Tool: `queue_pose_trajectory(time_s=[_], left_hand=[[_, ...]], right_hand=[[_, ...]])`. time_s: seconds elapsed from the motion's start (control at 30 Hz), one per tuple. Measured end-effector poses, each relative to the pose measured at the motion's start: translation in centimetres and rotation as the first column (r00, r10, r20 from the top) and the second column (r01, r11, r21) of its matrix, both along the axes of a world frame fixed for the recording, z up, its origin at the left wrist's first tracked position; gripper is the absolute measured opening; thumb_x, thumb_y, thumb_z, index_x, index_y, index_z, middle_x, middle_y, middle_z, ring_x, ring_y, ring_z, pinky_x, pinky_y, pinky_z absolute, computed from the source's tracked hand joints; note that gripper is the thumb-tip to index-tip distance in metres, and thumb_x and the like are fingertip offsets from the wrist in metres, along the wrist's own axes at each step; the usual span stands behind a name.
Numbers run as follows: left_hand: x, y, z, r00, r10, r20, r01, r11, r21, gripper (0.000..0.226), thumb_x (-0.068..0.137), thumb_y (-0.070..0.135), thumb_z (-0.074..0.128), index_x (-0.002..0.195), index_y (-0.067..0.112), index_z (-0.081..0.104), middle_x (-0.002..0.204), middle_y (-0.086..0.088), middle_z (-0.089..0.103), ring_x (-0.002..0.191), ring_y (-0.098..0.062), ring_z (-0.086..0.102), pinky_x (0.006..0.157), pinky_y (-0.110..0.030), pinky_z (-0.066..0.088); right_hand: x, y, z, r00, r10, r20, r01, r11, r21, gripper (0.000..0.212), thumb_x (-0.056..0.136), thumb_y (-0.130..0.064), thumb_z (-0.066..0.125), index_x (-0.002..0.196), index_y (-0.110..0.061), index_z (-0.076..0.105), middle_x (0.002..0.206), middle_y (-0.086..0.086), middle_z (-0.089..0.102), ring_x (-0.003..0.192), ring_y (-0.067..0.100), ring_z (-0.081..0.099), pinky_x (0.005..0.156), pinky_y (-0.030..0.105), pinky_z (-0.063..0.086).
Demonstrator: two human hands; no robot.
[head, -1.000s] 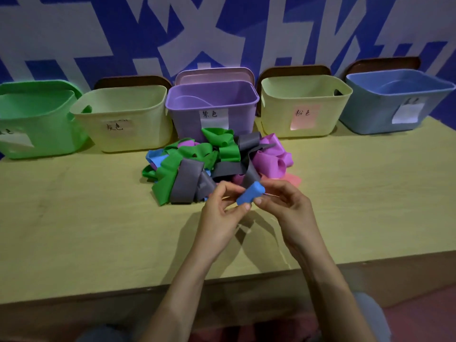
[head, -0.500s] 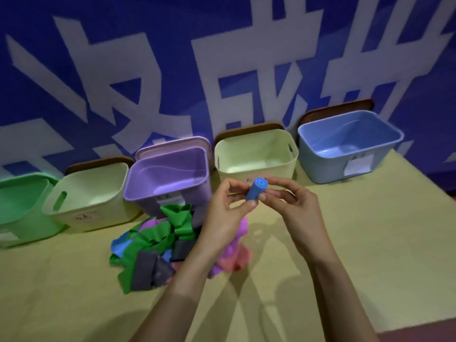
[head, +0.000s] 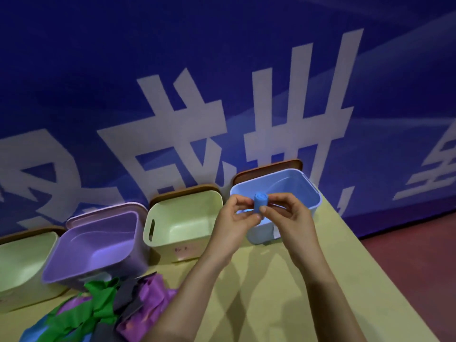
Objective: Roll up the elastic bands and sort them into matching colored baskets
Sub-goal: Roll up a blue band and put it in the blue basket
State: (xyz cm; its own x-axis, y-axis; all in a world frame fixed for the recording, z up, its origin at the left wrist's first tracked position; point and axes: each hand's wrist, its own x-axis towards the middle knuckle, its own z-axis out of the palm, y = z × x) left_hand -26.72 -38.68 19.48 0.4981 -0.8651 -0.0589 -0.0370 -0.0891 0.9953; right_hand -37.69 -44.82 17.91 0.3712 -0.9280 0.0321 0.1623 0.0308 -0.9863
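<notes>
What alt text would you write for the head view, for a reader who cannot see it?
The left hand and right hand pinch a rolled blue band in front of the blue basket. A pale green basket and purple basket stand beside it, near a pile of unrolled bands.

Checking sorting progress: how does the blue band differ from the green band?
The blue band is rolled into a tight cylinder; the green band lies loose and crumpled. The blue band is pinched between the left hand and right hand, up in front of the blue basket; the green band sits in the pile on the table. Both are solid-coloured bands.
</notes>
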Motion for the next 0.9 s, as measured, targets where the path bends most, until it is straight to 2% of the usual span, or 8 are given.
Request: queue_pose_trajectory(time_s=[0.17, 0.33, 0.47, 0.6, 0.73, 0.8, 0.83, 0.9], left_hand=[[1.2, -5.5, -2.0, 1.000, 0.014, -0.006, -0.013, 0.992, 0.128, 0.021, 0.081, -0.001, 0.069, 0.092, 0.012, 0.058, 0.097, -0.006, 0.066, 0.081, -0.017, 0.069, 0.087, -0.036, 0.055], [3.8, -9.6, -4.8, 0.996, 0.060, -0.063, -0.044, 0.973, 0.226, 0.015, 0.084, -0.002, 0.067, 0.093, 0.008, 0.060, 0.096, -0.011, 0.067, 0.079, -0.019, 0.070, 0.085, -0.034, 0.057], [5.8, -12.6, -6.8, 0.994, 0.098, -0.050, -0.078, 0.947, 0.313, 0.015, 0.087, -0.004, 0.062, 0.089, 0.011, 0.060, 0.089, -0.008, 0.067, 0.076, -0.016, 0.067, 0.084, -0.034, 0.057], [7.6, -15.0, -8.3, 0.997, 0.021, -0.076, 0.013, 0.905, 0.425, 0.025, 0.091, -0.008, 0.047, 0.102, 0.008, 0.062, 0.093, -0.011, 0.064, 0.086, -0.020, 0.060, 0.077, -0.021, 0.051], [8.1, -17.2, -10.3, 0.996, -0.005, -0.092, 0.060, 0.796, 0.602, 0.024, 0.091, -0.005, 0.046, 0.102, 0.011, 0.059, 0.095, -0.009, 0.051, 0.089, -0.022, 0.047, 0.075, -0.029, 0.042], [7.7, -18.0, -10.5, 0.982, 0.120, -0.143, 0.007, 0.744, 0.669, 0.018, 0.089, -0.006, 0.047, 0.103, 0.004, 0.054, 0.100, -0.009, 0.044, 0.094, -0.025, 0.042, 0.079, -0.031, 0.037], [7.6, -18.2, -10.4, 0.960, 0.199, -0.198, -0.009, 0.728, 0.685, 0.013, 0.088, -0.007, 0.046, 0.094, 0.003, 0.052, 0.098, -0.010, 0.042, 0.092, -0.025, 0.041, 0.079, -0.030, 0.035], [7.7, -18.3, -10.8, 0.887, 0.333, -0.320, -0.008, 0.705, 0.710, 0.017, 0.087, -0.009, 0.042, 0.077, 0.005, 0.045, 0.087, -0.008, 0.039, 0.077, -0.021, 0.038, 0.070, -0.027, 0.033]], right_hand=[[1.0, -5.0, -1.8, 0.989, -0.043, -0.142, 0.038, 0.999, -0.038, 0.017, 0.082, -0.002, 0.070, 0.096, -0.011, 0.067, 0.090, -0.005, 0.072, 0.078, -0.003, 0.067, 0.064, 0.006, 0.045], [3.6, -9.4, -4.4, 0.944, -0.024, -0.330, 0.011, 0.999, -0.042, 0.018, 0.080, -0.002, 0.070, 0.093, -0.015, 0.066, 0.085, -0.006, 0.069, 0.071, -0.011, 0.061, 0.060, 0.003, 0.042], [6.1, -12.8, -6.4, 0.890, 0.039, -0.455, -0.032, 0.999, 0.024, 0.018, 0.080, -0.009, 0.071, 0.095, -0.014, 0.063, 0.086, -0.005, 0.068, 0.074, 0.004, 0.064, 0.061, 0.009, 0.046], [8.2, -16.1, -8.2, 0.803, 0.117, -0.584, -0.079, 0.993, 0.090, 0.022, 0.079, -0.007, 0.071, 0.101, -0.007, 0.064, 0.097, 0.008, 0.069, 0.088, 0.023, 0.066, 0.078, 0.031, 0.052], [10.3, -19.2, -10.6, 0.632, 0.226, -0.741, -0.149, 0.974, 0.171, 0.015, 0.076, -0.007, 0.072, 0.089, -0.007, 0.064, 0.096, 0.014, 0.067, 0.092, 0.029, 0.065, 0.087, 0.041, 0.054], [11.3, -20.2, -11.9, 0.470, 0.303, -0.829, -0.238, 0.948, 0.211, 0.014, 0.077, -0.012, 0.072, 0.072, -0.010, 0.059, 0.087, 0.013, 0.065, 0.081, 0.025, 0.062, 0.079, 0.036, 0.054], [11.8, -20.5, -12.6, 0.384, 0.337, -0.859, -0.267, 0.932, 0.246, 0.014, 0.077, -0.015, 0.072, 0.071, -0.009, 0.061, 0.086, 0.014, 0.065, 0.075, 0.023, 0.060, 0.072, 0.032, 0.053], [12.4, -20.9, -13.7, 0.309, 0.420, -0.854, -0.268, 0.899, 0.345, 0.014, 0.076, -0.013, 0.073, 0.074, -0.004, 0.062, 0.083, 0.017, 0.067, 0.070, 0.023, 0.059, 0.072, 0.034, 0.055]])
